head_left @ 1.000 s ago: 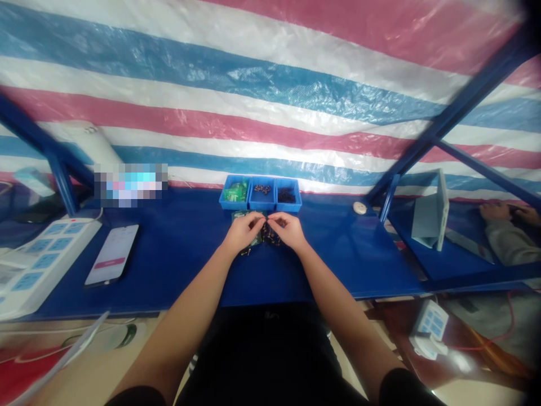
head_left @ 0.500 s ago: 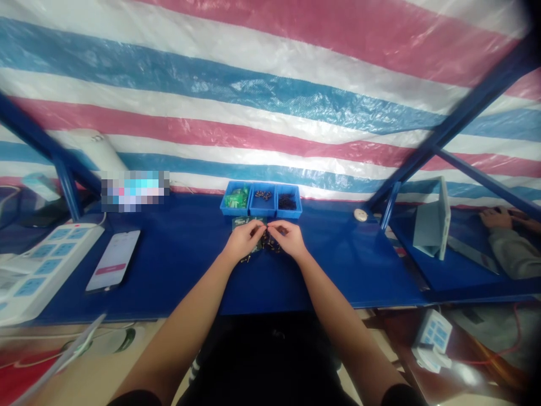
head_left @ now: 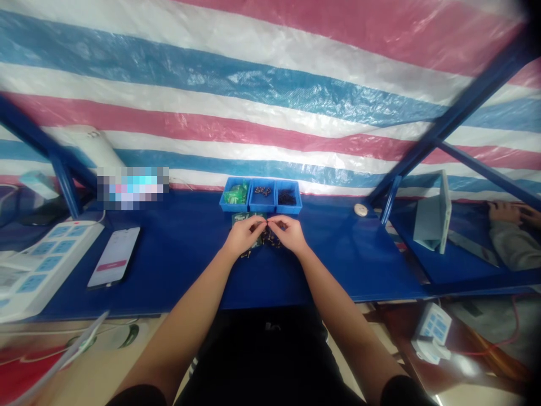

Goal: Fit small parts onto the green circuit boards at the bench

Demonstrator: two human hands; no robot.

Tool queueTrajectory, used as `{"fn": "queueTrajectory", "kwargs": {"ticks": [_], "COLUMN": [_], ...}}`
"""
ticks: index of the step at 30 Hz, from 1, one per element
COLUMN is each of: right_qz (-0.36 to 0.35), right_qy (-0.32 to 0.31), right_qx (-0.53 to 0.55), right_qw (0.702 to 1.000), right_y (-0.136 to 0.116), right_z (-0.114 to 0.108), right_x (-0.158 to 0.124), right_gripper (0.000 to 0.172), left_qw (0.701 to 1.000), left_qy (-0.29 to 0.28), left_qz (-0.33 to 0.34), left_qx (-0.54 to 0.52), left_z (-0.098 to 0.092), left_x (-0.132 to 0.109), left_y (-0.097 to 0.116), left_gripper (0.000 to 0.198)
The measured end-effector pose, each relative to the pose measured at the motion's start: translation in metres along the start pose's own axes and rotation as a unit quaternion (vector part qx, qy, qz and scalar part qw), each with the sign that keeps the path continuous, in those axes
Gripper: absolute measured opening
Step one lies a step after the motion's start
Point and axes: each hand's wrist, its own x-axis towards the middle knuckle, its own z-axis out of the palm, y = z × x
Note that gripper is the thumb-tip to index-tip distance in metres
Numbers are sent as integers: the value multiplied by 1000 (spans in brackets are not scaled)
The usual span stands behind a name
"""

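Blue tabletop (head_left: 177, 254), mid-frame: left hand (head_left: 242, 235), right hand (head_left: 289, 233) meet by small parts (head_left: 267, 239), grips pinched, contents unclear; seemingly fine fingertip work, next move calling for steadiness.

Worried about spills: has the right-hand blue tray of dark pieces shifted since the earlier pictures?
No: the right-hand tray shows no shift against the blue frame post.

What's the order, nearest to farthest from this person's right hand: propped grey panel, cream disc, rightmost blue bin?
1. Rightmost blue bin, just beyond the right hand.
2. Cream disc, off to the right.
3. Propped grey panel, farther right.
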Motion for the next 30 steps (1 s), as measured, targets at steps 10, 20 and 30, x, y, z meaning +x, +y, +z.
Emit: {"fn": "queueTrajectory", "kwargs": {"ticks": [10,20,30], "right_qz": [19,4,-6], "right_qy": [6,-6,24], "right_qx": [12,15,10], "right_qw": [1000,1000,1000], "right_y": [2,4,4], "right_z": [1,4,1], "right_x": [-1,-2,0], "right_gripper": [26,26,23], "left_qw": [1000,1000,1000], "left_qy": [-4,1,21], "left_qz": [-19,-26,6], "left_qx": [1,14,0], "left_z": [-1,1,0], "left_x": [0,3,2], "left_y": [-1,-6,-4], "left_gripper": [28,24,25]}}
